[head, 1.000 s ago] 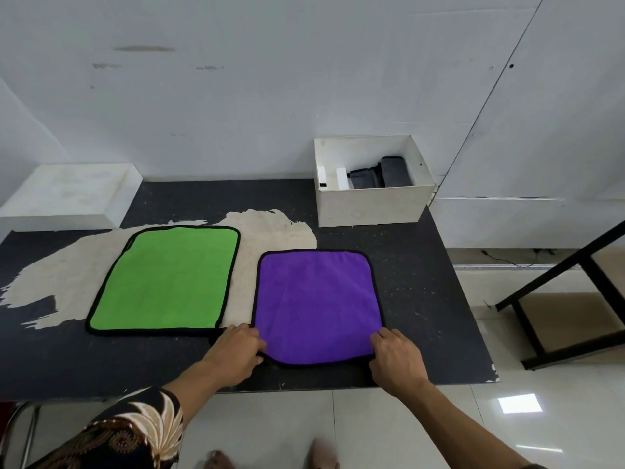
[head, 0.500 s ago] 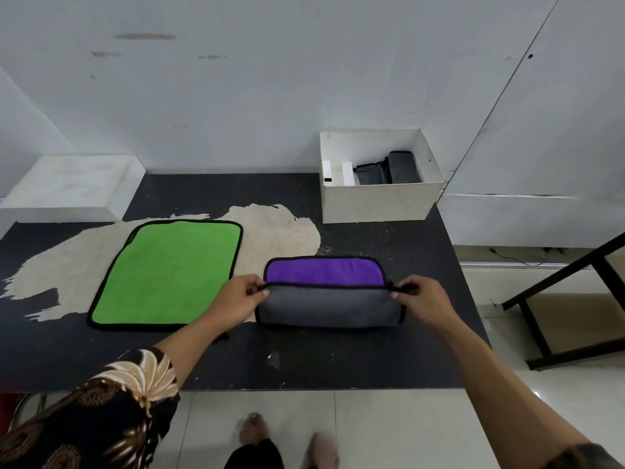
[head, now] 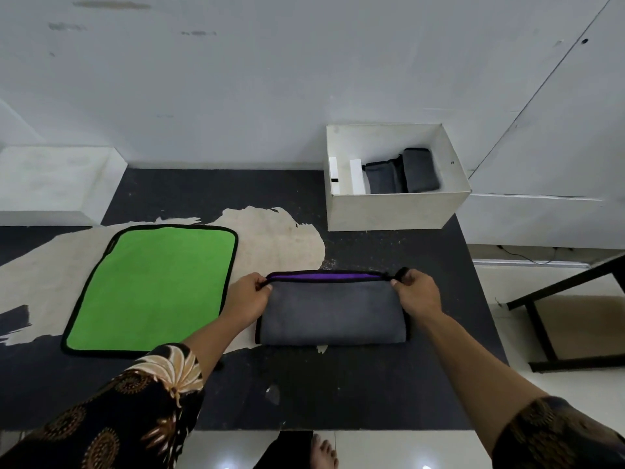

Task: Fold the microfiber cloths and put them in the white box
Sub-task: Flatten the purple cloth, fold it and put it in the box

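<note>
Near edge of the table (head: 338,387) is running just under the forearms, with a bare dark strip between it and the work. Left hand (head: 248,296) is pinching the far-left corner of the purple cloth (head: 333,311), and right hand (head: 414,292) is pinching the far-right corner, both with fingers curled on the black trim. Cloth is lying folded in half, grey backing up. A thin purple strip is showing along the far side, so the upper edge is sitting just short of the lower one. My read: the first fold on this one is nearly seated, and it's probably needing another fold to match what's boxed. Green cloth (head: 155,287) is lying flat and unfolded just beside the left hand, so that one is all to do. Farther back on the right, the white box (head: 389,209) is sitting open-topped, with dark grey folded cloths (head: 402,174) standing in its right part and white pieces at its left. Bare tabletop is lying between cloth and box, nothing in the way. Table's right edge is running close past the right hand and the box, so drifting right is looking like the risk. Wall is sitting right behind the box.
</note>
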{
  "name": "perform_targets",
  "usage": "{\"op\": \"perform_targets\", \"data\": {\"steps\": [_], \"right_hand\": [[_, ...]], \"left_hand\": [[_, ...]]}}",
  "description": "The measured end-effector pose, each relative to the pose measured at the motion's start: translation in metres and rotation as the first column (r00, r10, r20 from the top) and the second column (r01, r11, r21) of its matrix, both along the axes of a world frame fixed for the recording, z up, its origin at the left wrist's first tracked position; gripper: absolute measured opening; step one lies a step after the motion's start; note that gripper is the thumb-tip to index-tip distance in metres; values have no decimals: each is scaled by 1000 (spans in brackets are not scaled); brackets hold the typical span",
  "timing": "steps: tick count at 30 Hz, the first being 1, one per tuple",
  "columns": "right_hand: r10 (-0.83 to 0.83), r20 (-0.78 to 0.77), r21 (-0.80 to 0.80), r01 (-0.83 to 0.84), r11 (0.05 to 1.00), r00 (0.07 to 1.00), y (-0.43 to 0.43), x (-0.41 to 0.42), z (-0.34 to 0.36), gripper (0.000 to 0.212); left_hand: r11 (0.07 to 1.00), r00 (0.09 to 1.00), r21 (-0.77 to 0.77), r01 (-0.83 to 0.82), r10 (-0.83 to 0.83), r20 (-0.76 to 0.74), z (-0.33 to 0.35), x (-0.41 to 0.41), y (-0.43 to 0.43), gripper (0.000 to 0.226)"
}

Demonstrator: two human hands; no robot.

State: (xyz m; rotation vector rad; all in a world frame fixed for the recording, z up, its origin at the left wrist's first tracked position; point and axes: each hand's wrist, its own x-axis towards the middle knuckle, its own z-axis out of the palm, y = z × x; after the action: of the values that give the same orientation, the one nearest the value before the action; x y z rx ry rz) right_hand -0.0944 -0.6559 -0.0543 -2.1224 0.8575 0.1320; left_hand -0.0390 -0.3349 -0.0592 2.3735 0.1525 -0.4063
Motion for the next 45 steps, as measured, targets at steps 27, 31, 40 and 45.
{"op": "perform_targets", "data": {"steps": [27, 31, 40, 45], "right_hand": [[-81, -300, -206, 19, 978, 950, 31, -12, 3, 66], [-62, -363, -188, -8, 982, 930, 42, -17, 2, 53], [-7, -240, -398, -92, 913, 971, 42, -63, 1, 39], [322, -91, -571, -314, 758, 942, 98, -71, 3, 57]], "left_hand": [[935, 976, 317, -161, 199, -91, -7, -33, -30, 56], [913, 950, 377, -156, 243, -195, -10, -43, -33, 53], [940, 989, 328, -92, 124, -76, -6, -70, -19, 32], [901, 961, 432, 44, -156, 227, -3, -93, -47, 60]]}}
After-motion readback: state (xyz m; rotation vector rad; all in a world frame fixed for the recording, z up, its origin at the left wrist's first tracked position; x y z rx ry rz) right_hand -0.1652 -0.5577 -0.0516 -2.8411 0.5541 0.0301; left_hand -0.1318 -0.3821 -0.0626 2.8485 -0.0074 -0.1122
